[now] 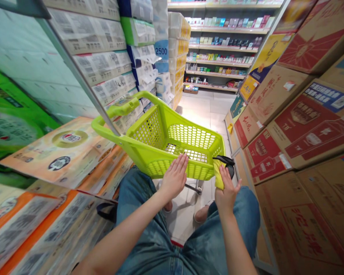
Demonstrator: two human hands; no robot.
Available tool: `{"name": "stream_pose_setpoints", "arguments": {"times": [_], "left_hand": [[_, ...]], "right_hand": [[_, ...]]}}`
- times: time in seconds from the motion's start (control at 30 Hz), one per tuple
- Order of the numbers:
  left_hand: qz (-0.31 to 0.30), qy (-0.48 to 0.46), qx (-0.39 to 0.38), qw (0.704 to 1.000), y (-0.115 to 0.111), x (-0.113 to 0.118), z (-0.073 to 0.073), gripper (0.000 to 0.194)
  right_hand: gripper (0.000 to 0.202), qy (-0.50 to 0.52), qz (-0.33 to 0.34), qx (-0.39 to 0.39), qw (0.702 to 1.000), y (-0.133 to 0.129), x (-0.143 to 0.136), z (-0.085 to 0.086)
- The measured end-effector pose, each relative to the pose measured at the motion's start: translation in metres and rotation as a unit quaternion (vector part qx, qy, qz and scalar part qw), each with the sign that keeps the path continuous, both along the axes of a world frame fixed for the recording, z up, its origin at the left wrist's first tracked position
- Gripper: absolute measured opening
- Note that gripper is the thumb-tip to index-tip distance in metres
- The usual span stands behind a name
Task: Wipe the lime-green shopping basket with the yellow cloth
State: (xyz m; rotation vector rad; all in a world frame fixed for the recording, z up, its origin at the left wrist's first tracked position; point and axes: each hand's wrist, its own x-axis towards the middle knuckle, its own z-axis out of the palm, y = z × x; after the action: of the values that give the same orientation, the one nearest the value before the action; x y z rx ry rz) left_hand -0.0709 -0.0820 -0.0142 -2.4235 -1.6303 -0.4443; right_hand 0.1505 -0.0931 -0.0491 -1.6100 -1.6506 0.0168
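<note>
A lime-green shopping basket on wheels [195, 172] stands tilted in front of my knees, its perforated inside bare. My left hand [176, 173] lies flat on the near side wall, fingers stretched out and close together. At the basket's right end my right hand [227, 185] holds a yellow cloth [218, 173] against the corner, next to a black wheel [231, 164]. Part of the cloth is hidden under my fingers. The long metal pull handle [83, 80] slants up to the left from the basket's left end.
Stacked tissue packs [100, 53] rise on the left, beside orange-edged cartons [54, 147]. Cardboard drink boxes [306, 126] form a wall close on the right. Shelves of small products [226, 47] stand at the far end of the pale tiled floor [202, 103].
</note>
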Motion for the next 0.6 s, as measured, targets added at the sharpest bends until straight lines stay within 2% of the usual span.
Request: {"name": "stream_pose_setpoints", "arguments": {"times": [0.13,0.27,0.37,0.47,0.6], "left_hand": [[-0.001,-0.007,0.004,1.000,0.000,0.000,0.001,0.066],[-0.004,-0.011,0.002,1.000,0.000,-0.001,0.002,0.066],[-0.012,-0.010,-0.004,1.000,-0.001,-0.002,0.001,0.067],[-0.007,-0.015,0.003,1.000,-0.001,-0.001,0.001,0.067],[0.000,-0.016,0.012,1.000,-0.002,0.001,0.001,0.065]], "right_hand": [[0.079,-0.018,-0.018,-0.013,1.000,0.003,-0.034,0.011],[0.079,-0.061,0.056,-0.004,0.997,0.007,-0.081,0.025],[0.077,-0.073,0.087,0.008,0.993,0.008,-0.096,0.031],[0.079,-0.079,0.102,0.014,0.991,0.005,-0.085,0.027],[0.084,-0.071,0.081,0.004,0.994,-0.003,-0.041,0.012]]}}
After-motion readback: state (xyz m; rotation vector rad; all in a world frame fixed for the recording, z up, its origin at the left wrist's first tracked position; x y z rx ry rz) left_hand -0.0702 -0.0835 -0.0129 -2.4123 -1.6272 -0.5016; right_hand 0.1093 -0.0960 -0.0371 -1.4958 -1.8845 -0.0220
